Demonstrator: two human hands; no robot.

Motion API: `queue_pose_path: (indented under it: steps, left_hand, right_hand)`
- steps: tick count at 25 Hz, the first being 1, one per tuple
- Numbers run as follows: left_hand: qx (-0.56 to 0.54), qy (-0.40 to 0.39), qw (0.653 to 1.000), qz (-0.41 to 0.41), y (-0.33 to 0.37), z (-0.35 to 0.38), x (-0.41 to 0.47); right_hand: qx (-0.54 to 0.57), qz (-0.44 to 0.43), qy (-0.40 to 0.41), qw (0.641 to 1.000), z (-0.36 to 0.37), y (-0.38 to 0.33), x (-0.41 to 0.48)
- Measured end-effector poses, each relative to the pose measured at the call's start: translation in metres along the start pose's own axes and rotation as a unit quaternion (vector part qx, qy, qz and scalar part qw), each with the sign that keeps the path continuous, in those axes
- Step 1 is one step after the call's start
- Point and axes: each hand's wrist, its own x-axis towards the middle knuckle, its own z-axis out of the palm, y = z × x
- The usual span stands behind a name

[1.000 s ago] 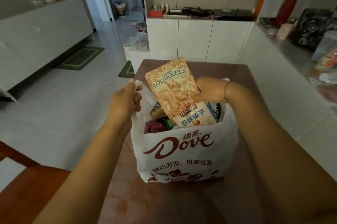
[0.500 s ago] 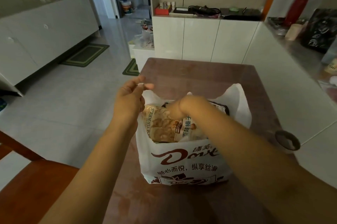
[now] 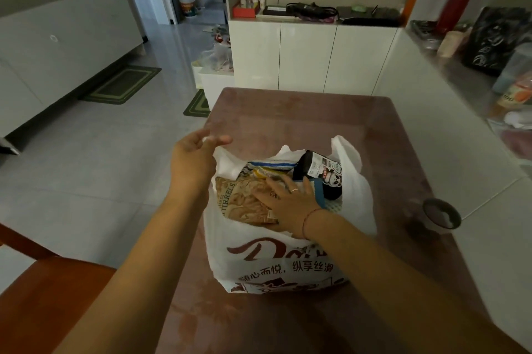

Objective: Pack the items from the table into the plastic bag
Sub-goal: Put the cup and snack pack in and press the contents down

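The light, crinkly snack pouch is pressed down under the flat-fingered right grip inside the floppy bag, whose thin handle is pinched by the left grip, so probably best lifted by both handles.

Dim indoor light; floor sheen; wide-angle bending at edges; slight blur.

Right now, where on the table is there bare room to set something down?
The far end of the table, between the plastic bag and the white cabinets, is bare. A narrower strip lies between bag and dark cup. The bag's mouth is crowded: snack packs, right hand, left hand.
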Motion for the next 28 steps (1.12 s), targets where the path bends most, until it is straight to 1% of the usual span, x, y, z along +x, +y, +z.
queue_pose_path:
  steps: [2, 4, 6, 7, 8, 9, 10, 11, 12, 13, 14, 15, 16, 18, 19, 20, 21, 22, 23, 24, 26, 28]
  left_hand:
    - [-0.006, -0.002, 1.0, 0.008, -0.001, 0.005, -0.002]
    - [0.014, -0.008, 1.0, 0.017, -0.003, 0.008, -0.003]
    - [0.034, -0.016, 0.998, 0.043, -0.004, 0.009, -0.004]
    - [0.039, -0.016, 0.998, 0.053, -0.004, 0.009, -0.004]
    - [0.044, -0.013, 0.997, 0.059, -0.006, 0.011, -0.003]
    - [0.053, -0.01, 0.997, 0.063, -0.007, 0.013, -0.002]
    - [0.063, -0.005, 0.996, 0.065, -0.009, 0.016, -0.001]
    - [0.073, -0.003, 0.995, 0.065, -0.01, 0.018, -0.001]
    - [0.082, -0.002, 0.995, 0.065, -0.012, 0.022, -0.001]
    - [0.092, 0.001, 0.994, 0.064, -0.014, 0.027, -0.002]
    - [0.106, 0.011, 0.992, 0.067, -0.016, 0.032, -0.003]
    - [0.136, 0.031, 0.987, 0.078, -0.018, 0.036, -0.004]
    - [0.185, 0.064, 0.975, 0.105, -0.02, 0.041, -0.006]
    - [0.279, 0.135, 0.929, 0.203, -0.02, 0.053, -0.016]
    - [0.296, 0.142, 0.909, 0.259, -0.019, 0.06, -0.022]
    - [0.301, 0.116, 0.897, 0.304, -0.019, 0.068, -0.028]
    - [0.305, 0.062, 0.89, 0.332, -0.02, 0.08, -0.034]
    - [0.316, -0.005, 0.887, 0.336, -0.024, 0.092, -0.039]
    - [0.332, -0.066, 0.886, 0.317, -0.029, 0.104, -0.044]
    - [0.346, -0.11, 0.885, 0.291, -0.035, 0.114, -0.048]
    - [0.357, -0.154, 0.886, 0.254, -0.046, 0.127, -0.053]
    - [0.358, -0.164, 0.888, 0.24, -0.053, 0.127, -0.053]
  right_hand:
    - [0.007, -0.007, -0.012, 1.0, 0.0, 0.002, 0.003]
    - [0.032, -0.009, -0.006, 0.999, -0.007, 0.002, 0.001]
    - [0.111, -0.029, 0.037, 0.993, -0.018, 0.006, -0.009]
    - [0.176, -0.046, 0.081, 0.98, -0.025, 0.01, -0.017]
    - [0.248, -0.06, 0.142, 0.956, -0.031, 0.016, -0.028]
    - [0.304, -0.059, 0.219, 0.925, -0.035, 0.025, -0.039]
    - [0.331, -0.037, 0.307, 0.892, -0.037, 0.036, -0.05]
    - [0.335, 0.002, 0.393, 0.857, -0.035, 0.049, -0.059]
    - [0.329, 0.054, 0.461, 0.822, -0.03, 0.064, -0.067]
    - [0.327, 0.111, 0.504, 0.792, -0.021, 0.079, -0.074]
    - [0.326, 0.167, 0.523, 0.77, -0.01, 0.094, -0.079]
    - [0.323, 0.218, 0.524, 0.757, 0.003, 0.108, -0.084]
    - [0.318, 0.261, 0.51, 0.755, 0.019, 0.121, -0.086]
    - [0.298, 0.341, 0.442, 0.775, 0.051, 0.148, -0.091]
    - [0.283, 0.379, 0.395, 0.787, 0.066, 0.16, -0.093]
    - [0.269, 0.413, 0.353, 0.796, 0.08, 0.171, -0.094]
    - [0.257, 0.444, 0.322, 0.796, 0.093, 0.182, -0.097]
    - [0.25, 0.471, 0.301, 0.79, 0.105, 0.193, -0.099]
    - [0.253, 0.496, 0.288, 0.779, 0.115, 0.203, -0.102]
    - [0.263, 0.515, 0.276, 0.768, 0.123, 0.212, -0.104]
    - [0.289, 0.536, 0.257, 0.751, 0.136, 0.227, -0.106]
    - [0.301, 0.54, 0.255, 0.744, 0.144, 0.235, -0.104]
